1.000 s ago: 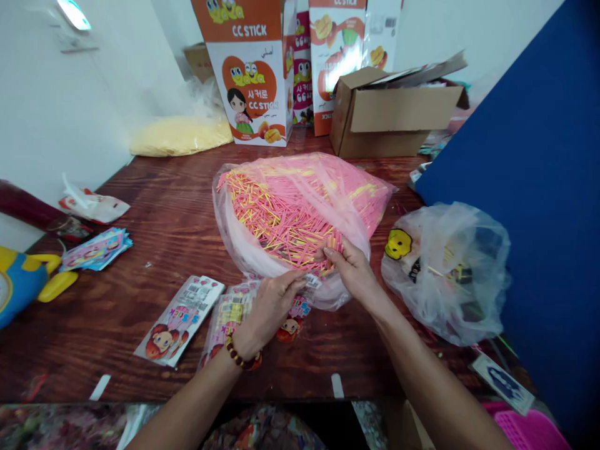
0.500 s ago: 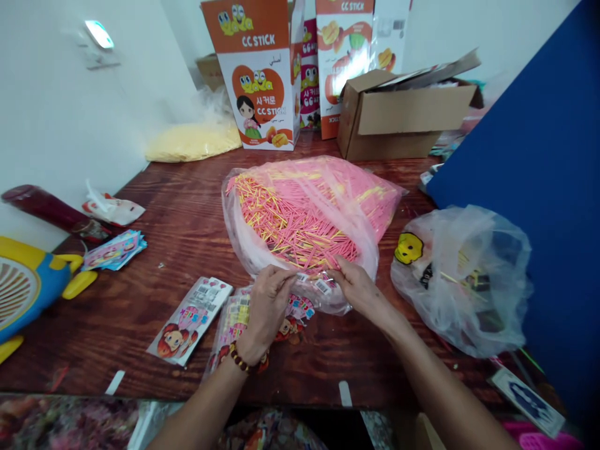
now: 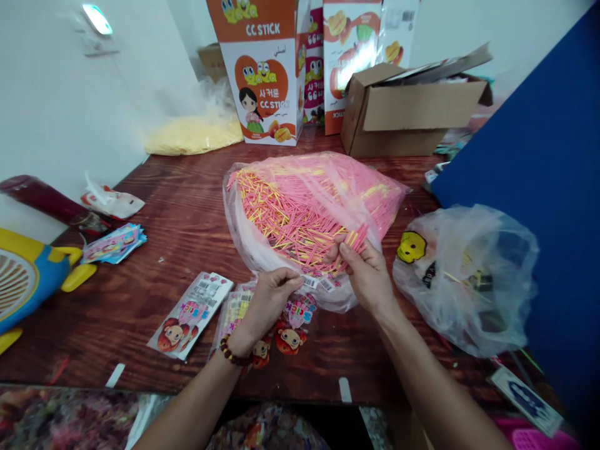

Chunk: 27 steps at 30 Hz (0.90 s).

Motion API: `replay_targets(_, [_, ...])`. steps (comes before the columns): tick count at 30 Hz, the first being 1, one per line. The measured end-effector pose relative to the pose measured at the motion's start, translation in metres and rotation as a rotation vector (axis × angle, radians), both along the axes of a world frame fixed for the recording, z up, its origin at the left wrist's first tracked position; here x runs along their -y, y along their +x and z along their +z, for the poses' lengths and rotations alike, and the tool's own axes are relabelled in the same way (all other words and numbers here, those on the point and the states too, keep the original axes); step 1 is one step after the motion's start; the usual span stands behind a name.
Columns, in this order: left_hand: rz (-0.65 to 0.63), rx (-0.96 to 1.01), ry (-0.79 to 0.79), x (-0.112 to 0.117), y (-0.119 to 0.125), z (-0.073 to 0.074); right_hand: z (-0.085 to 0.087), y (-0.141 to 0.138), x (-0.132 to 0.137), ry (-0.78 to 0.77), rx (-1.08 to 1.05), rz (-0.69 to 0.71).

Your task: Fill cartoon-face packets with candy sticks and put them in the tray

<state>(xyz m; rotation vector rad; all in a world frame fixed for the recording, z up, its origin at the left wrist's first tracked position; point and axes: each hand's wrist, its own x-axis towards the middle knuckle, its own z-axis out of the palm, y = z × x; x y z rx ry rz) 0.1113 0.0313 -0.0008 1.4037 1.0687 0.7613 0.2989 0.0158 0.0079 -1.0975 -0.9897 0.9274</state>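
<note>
Pink and yellow thin sticks [image 3: 281, 209] fill a large clear plastic bag [image 3: 248, 240], whose wide mouth faces me. My right hand [image 3: 370, 272] is over the near side of the mouth, thumb and fingers closed on a small bunch of pink and yellow sticks [image 3: 354, 239]. Left of it, my left hand [image 3: 272, 297] pinches the barcode end of a small clear printed packet [image 3: 297, 312] lying against the bag's near rim. Under and beside my left wrist lie more printed packets [image 3: 232, 312], partly covered by the hand.
To the left are a packet stack [image 3: 192, 315], blue-pink sachets [image 3: 115, 244] and a yellow-blue toy-like object [image 3: 28, 275]. A knotted-looking clear plastic bag [image 3: 469, 281] sits at right, beside a blue panel [image 3: 525, 144]. Printed boxes [image 3: 267, 81] and an open carton [image 3: 412, 112] stand behind.
My right hand has left the packet's edge and risen slightly to the right, now with a bunch of sticks in its fingers. My left hand stays at the packet.
</note>
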Motion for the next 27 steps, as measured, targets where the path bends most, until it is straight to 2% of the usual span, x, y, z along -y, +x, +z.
replay_targets(2, [-0.016,-0.022,0.028,-0.001,0.0,0.001,0.007,-0.005,-0.002,0.026,-0.087,-0.011])
replay_targets(4, [-0.033,-0.017,0.039,-0.003,0.0,0.003,0.013,-0.006,-0.003,0.032,-0.057,0.001])
replay_targets(8, [-0.053,0.028,0.05,-0.007,-0.004,0.009,0.019,-0.001,0.003,0.01,0.388,0.171])
replay_targets(11, [-0.088,0.019,0.04,-0.009,-0.005,0.012,0.018,0.002,0.008,0.065,0.67,0.276])
replay_targets(14, [-0.137,-0.018,0.056,-0.007,-0.005,0.013,0.015,0.001,0.009,0.159,0.834,0.298])
replay_targets(17, [-0.187,-0.121,0.148,-0.004,-0.004,0.01,0.013,0.003,0.009,0.164,0.903,0.327])
replay_targets(20, [-0.237,-0.193,0.23,-0.001,-0.002,0.009,0.015,0.008,0.009,0.063,0.875,0.376])
replay_targets(22, [-0.244,-0.172,0.258,0.0,-0.002,0.009,0.018,0.012,0.01,-0.012,0.807,0.358])
replay_targets(24, [-0.229,-0.123,0.274,0.0,-0.002,0.01,0.021,0.013,0.01,-0.049,0.654,0.263])
replay_targets(27, [-0.207,-0.074,0.312,-0.001,-0.003,0.011,0.029,0.008,0.007,0.003,0.238,0.067])
